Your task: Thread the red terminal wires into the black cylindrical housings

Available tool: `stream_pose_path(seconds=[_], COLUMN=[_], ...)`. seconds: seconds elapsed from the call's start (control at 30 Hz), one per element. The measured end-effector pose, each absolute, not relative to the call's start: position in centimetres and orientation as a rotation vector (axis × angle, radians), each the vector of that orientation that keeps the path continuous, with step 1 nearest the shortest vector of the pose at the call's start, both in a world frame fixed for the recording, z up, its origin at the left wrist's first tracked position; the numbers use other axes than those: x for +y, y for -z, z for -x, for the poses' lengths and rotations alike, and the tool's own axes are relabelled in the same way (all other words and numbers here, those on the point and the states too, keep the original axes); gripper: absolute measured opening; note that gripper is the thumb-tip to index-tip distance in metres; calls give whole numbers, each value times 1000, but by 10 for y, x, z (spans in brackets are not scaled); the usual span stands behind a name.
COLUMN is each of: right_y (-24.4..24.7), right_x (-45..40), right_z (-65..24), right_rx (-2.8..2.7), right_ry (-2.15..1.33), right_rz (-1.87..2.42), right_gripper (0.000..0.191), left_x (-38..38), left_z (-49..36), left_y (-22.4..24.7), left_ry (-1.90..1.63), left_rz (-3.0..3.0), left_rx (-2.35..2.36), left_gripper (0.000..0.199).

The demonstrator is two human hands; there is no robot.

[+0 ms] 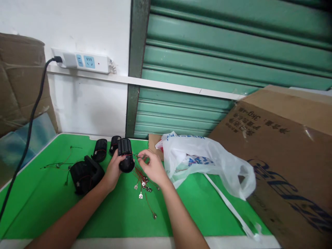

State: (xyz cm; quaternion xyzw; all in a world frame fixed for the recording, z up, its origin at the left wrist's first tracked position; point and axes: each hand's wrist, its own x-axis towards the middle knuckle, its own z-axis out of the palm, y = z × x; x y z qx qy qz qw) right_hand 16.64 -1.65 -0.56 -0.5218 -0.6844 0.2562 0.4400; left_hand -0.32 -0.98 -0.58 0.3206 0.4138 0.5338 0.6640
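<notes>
My left hand (114, 168) grips a black plastic housing (126, 162) with ribbed slots at its top and a red wire across its middle. At the housing's right side, my right hand (151, 166) pinches a thin wire (135, 155) between thumb and fingers. Below it on the green mat lies a bunch of red-wired metal contacts (143, 183), with a single wired contact (154, 215) apart from them. Two similar black housings (100, 150) stand behind my left hand, the second partly hidden. A larger black piece with a handle (84, 175) sits left of my forearm.
Loose wires (58, 165) lie on the green mat (116, 214) at the left. A white plastic bag (197, 159) is on the right, beside a large cardboard box (280, 148). A black cable (33, 114) runs from the wall power strip (85, 61) down the left side.
</notes>
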Motion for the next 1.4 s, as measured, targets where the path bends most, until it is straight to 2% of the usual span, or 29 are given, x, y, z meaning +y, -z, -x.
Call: stream_pose_path(seconds=[0.17, 0.3, 0.63, 0.83, 0.97, 1.07, 1.2, 1.3, 1.4], right_y=[2, 1, -1, -15, -21, -19, -14, -11, -9], right_x=[-18, -19, -16, -25, -31, -32, -30, -30, -30], right_z=[-167, -166, -162, -167, -168, -166, -168, -169, -168], right_rx=[-1628, -1599, -1356, -1458, -1545, -1536, -1579, -1633, -1591], right_ry=[-708, -719, -851, -1004, -1164, -1139, -967, -1125, -1311], right_rz=[1269, 1305, 1219, 1119, 1006, 1015, 1203, 1258, 1197], right_gripper=[28, 18, 27, 18, 14, 15, 23, 38, 39], left_x=[-7, -7, -7, -8, -8, -9, -9, -8, -7], left_z=[2, 3, -1, 2, 3, 3, 3, 4, 4], left_y=[15, 19, 34, 25, 19, 16, 17, 18, 17], left_ry=[-1238, -1194, -1183, -1223, -1336, -1353, -1363, -1379, -1383], left_rz=[-785, -807, -885, -878, -990, -1052, -1048, -1014, -956], left_rx=[982, 886, 871, 903, 1021, 1040, 1043, 1010, 973], left_gripper=[60, 63, 56, 65, 56, 53, 50, 47, 46])
